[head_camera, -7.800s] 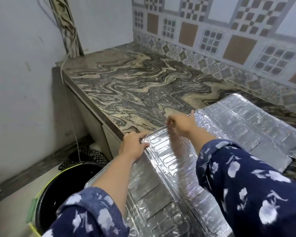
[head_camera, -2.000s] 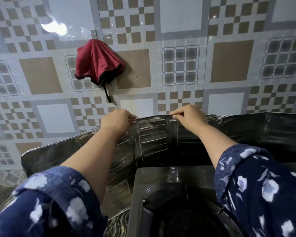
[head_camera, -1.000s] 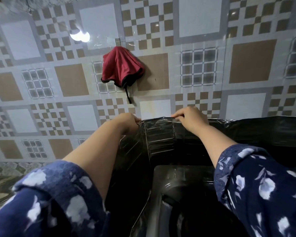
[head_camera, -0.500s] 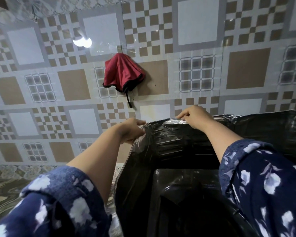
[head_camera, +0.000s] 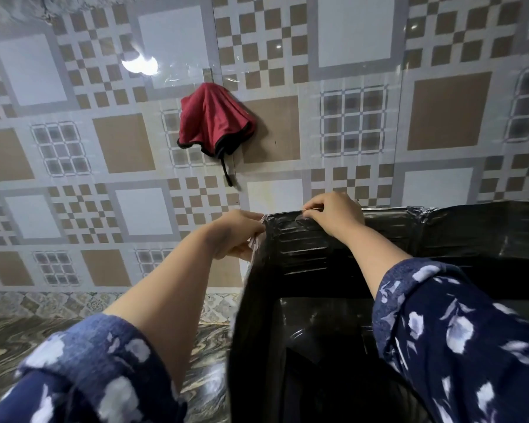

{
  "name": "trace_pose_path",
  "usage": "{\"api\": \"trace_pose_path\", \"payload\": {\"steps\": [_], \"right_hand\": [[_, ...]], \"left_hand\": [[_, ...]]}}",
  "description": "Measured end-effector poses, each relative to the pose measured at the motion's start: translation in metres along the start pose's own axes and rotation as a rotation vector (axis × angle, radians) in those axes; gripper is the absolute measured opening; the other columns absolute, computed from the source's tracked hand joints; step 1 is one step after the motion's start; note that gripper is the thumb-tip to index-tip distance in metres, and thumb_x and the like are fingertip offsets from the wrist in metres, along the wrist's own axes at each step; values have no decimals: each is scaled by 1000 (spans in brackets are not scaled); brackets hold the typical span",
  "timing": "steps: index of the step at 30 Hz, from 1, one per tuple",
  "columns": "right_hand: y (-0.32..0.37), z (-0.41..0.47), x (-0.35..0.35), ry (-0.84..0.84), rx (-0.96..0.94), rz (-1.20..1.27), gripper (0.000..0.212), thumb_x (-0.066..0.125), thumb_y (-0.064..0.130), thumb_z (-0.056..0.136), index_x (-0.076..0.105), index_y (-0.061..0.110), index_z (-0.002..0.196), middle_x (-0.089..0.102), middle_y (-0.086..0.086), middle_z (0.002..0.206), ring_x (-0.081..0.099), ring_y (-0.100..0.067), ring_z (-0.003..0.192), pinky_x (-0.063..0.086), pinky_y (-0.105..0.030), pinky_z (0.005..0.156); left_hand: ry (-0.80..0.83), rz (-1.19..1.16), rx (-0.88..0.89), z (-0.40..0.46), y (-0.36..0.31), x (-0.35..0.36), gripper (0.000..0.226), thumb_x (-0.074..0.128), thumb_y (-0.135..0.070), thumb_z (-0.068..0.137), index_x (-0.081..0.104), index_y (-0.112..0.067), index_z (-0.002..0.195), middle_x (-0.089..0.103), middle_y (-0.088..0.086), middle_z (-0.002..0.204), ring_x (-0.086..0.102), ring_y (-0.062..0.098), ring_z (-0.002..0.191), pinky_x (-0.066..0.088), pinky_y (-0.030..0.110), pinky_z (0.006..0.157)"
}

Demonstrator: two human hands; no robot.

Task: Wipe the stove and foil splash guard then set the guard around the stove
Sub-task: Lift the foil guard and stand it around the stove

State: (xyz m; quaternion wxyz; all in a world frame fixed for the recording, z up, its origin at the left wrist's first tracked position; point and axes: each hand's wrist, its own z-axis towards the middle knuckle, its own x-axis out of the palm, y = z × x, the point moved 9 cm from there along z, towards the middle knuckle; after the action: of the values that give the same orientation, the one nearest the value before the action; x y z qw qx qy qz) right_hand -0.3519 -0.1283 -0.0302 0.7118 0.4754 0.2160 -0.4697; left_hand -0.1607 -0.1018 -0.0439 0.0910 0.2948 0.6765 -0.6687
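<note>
The foil splash guard stands upright on the counter against the tiled wall, its inner face dark in shadow. Its left panel is folded towards me along the stove's left side, and the back panel runs off to the right. My left hand grips the guard at the top left corner fold. My right hand pinches the top edge just right of that corner. The stove sits inside the guard, dark, with only its steel top partly visible.
A red cloth hangs on the patterned tile wall above the guard. The marbled counter extends to the left of the stove. My blue flowered sleeves fill the lower corners.
The guard went from lying flat on the counter to standing behind the stove. In the last second the left panel has swung forward along the stove's side, with both hands staying on the top corner.
</note>
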Motion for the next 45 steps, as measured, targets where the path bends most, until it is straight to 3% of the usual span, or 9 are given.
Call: {"api": "trace_pose_path", "payload": {"steps": [4,7,10,13,16,20,25,38,45], "right_hand": [[12,2,5,24,12,3,10,67,37,85,74,31,89,71,9,103,61,-18,100,48,-38,89],[20,4,9,66,16,7,11,69,36,84,75,30,90,71,7,102,61,-18,95,49,-36,87],[19,4,15,70,58,12,7,68,36,83,74,32,85,72,7,101,63,-19,92,51,-34,81],[24,2,17,39,44,-30,10,63,35,87,72,32,89,71,3,102,62,-23,95,48,-43,90],[28,-1,15,14,2,-69,18,56,33,93,71,30,104,70,1,110,60,-25,103,41,-41,97],[27,-6,13,-24,-31,24,24,53,24,96,69,33,111,68,4,120,60,-22,110,44,-42,99],[27,-7,16,-49,-33,56,24,55,20,94,71,33,107,69,7,118,61,-20,109,47,-44,98],[35,-4,8,-35,-70,14,23,56,22,94,71,34,108,70,5,116,60,-21,110,35,-41,106],[41,-3,10,-5,-72,21,22,58,23,93,71,33,108,70,5,112,62,-18,103,46,-34,95]], "left_hand": [[-72,-41,-7,5,3,-5,31,50,-4,93,59,-6,123,67,8,80,66,12,48,56,23,47],[-141,-77,-3,6,7,-13,47,50,-3,93,42,-10,139,65,9,83,63,9,40,52,20,41],[-137,-74,11,1,11,-12,46,49,-12,97,41,-17,141,65,8,89,62,7,38,50,19,38],[-128,-93,23,-2,14,-12,45,45,-28,99,39,-24,143,59,5,114,66,11,55,52,22,41],[-113,-87,51,-5,13,-13,52,46,-33,97,30,-28,147,54,0,119,65,15,70,53,23,43],[-115,-52,88,-11,13,-14,48,44,-34,98,34,-30,145,55,-2,118,63,14,75,51,20,41],[-144,-88,103,-10,16,-12,48,43,-38,98,37,-29,144,48,5,141,65,12,73,53,23,42],[-118,117,72,-15,12,-28,53,43,-48,95,35,-31,144,57,3,113,60,15,81,52,28,56],[-118,182,30,-18,7,-37,59,52,-47,91,34,-32,145,54,8,130,64,25,98,59,34,63]]}}
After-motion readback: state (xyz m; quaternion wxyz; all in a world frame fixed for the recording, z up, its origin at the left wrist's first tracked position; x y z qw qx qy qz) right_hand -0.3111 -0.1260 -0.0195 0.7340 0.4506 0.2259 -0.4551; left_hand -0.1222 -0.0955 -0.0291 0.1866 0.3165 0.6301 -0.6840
